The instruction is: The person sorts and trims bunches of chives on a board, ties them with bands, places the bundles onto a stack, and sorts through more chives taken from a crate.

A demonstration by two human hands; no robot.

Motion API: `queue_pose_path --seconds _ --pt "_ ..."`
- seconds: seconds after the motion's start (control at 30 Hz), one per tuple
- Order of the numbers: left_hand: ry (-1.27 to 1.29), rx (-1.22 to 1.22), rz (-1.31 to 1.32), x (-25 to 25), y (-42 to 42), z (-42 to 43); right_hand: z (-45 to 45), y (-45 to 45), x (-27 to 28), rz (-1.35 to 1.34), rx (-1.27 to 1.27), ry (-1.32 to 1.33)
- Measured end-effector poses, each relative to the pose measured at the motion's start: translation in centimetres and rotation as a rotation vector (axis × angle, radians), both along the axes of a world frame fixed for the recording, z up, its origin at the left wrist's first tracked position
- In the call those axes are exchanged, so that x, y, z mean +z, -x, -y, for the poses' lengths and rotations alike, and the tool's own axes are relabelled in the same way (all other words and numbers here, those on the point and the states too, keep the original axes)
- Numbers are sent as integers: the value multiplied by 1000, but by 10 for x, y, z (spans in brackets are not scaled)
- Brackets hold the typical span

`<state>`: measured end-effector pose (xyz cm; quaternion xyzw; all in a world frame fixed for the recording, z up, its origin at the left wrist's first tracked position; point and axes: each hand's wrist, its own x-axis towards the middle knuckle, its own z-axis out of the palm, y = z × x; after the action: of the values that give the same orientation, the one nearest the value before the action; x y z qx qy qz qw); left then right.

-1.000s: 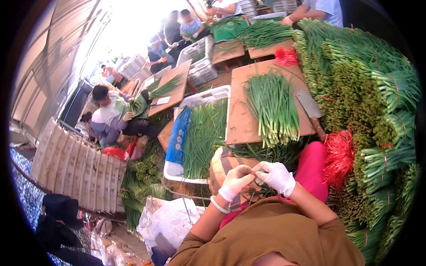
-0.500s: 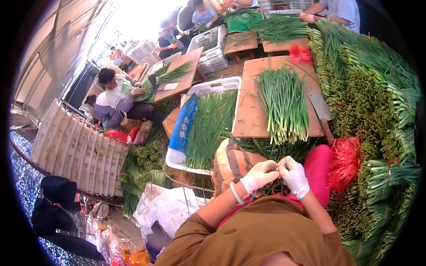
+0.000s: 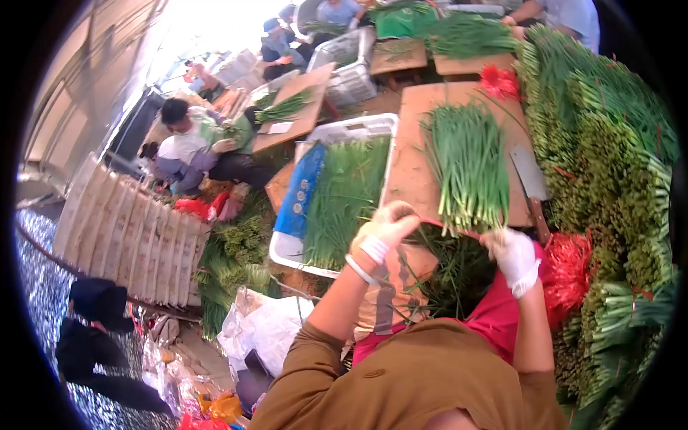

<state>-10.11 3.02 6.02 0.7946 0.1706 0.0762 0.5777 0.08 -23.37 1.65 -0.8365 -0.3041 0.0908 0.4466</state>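
Observation:
A thin red tie strip is stretched between my two hands, passing by the cut ends of the green chives. My left hand, with a white glove cuff at the wrist, is closed on one end. On the other side my right hand, in a thin white glove, pinches the other end by the stalks. The loose pile of chives lies on a wooden board, pale ends towards me. To its right rests a cleaver, its wooden handle pointing down.
Bundled chives are stacked high along the right. Red strips hang in a bunch near my right knee, and another red bunch sits at the board's far corner. A white crate of chives stands left. Several people work beyond.
My hands have moved from close together over my lap to apart at the board's near edge. The red strip now shows taut between them.

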Motion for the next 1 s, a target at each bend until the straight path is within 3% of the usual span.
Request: queue_pose_path --seconds 0.03,0.1,0.13,0.2,0.37,0.53,0.67,0.7,0.8,0.87,0.9,0.93,1.0 --pt "-86 11 51 -23 -12 -15 0 -13 1 33 -73 13" --pt "137 90 128 -34 -33 -23 -2 -40 6 175 -199 20" --pt "127 89 227 -44 -45 -29 -5 -50 18 67 -242 86" --pt "198 124 295 -74 -70 -48 -8 -73 26 150 -275 232" --pt "382 206 176 -132 -111 -63 -21 -120 -14 126 -261 419" --pt "608 253 149 -160 -135 -26 -27 -158 -81 15 -299 467" --pt "504 332 209 -166 -144 14 -44 -147 -118 -14 -370 244" --pt "561 331 220 -165 -148 21 -53 -142 -126 -124 -404 192" --pt "609 371 320 -167 -150 37 -75 -128 -169 -486 -536 -300" --pt "552 387 278 -165 -142 42 -78 -122 -191 -604 -402 -654" --pt "571 383 271 -181 -136 43 -78 -113 -184 -524 -364 -666" --pt "589 378 262 -194 -135 41 -71 -111 -188 -449 -408 -480" --pt "476 328 206 -191 -125 39 -62 -100 -166 -437 -353 -463"
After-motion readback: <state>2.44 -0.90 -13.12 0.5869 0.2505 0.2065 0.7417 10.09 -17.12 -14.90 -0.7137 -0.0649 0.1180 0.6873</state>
